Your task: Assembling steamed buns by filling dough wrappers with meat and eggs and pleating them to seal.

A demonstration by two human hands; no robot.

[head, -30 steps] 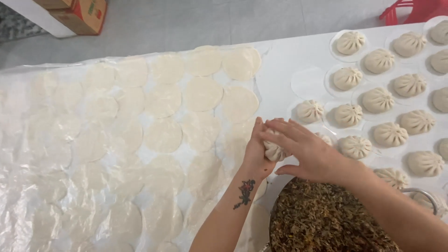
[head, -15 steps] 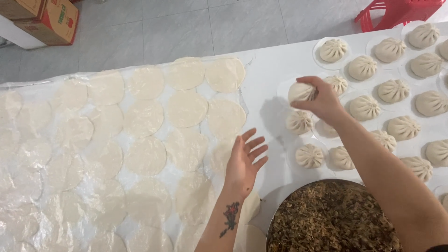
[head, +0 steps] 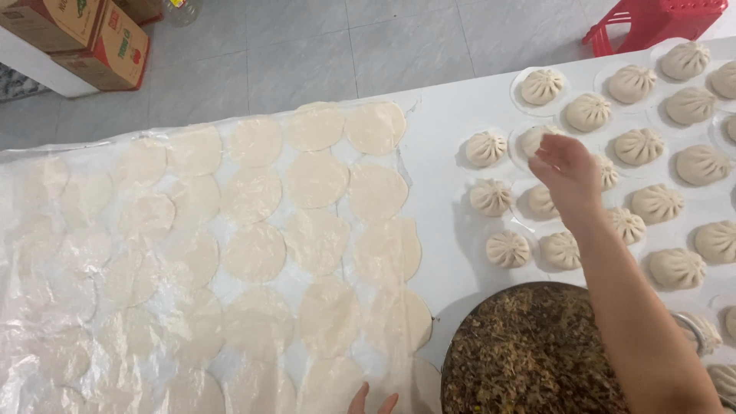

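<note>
Only the fingertips of the left hand (head: 373,402) show at the bottom edge, spread and holding nothing, resting on or just above the sheet of clear plastic (head: 31,230) that carries the flat, pale round dough wrappers (head: 253,251) laid in overlapping rows. Whether those fingertips touch a wrapper cannot be told.

Just right of them stands the round metal bowl of dark chopped filling (head: 529,353), near the tabletop's (head: 445,146) front edge.

Further right, the right hand (head: 566,172) hovers with its grip loosened, fingers parted, directly over the pleated white dough bun (head: 537,138) sitting on its own thin round paper; contact is hidden by the hand. More buns stand close on all sides.

Risks, as I judge them: the forearm crosses low over neighbouring buns and could flatten their pleats; the soft bun could stick to the fingers and tip; the overlapping wrappers could fuse or tear when lifted.

As for its lie, the bun is roughly round with no long axis; its pleated crown seems to point straight up.
</note>
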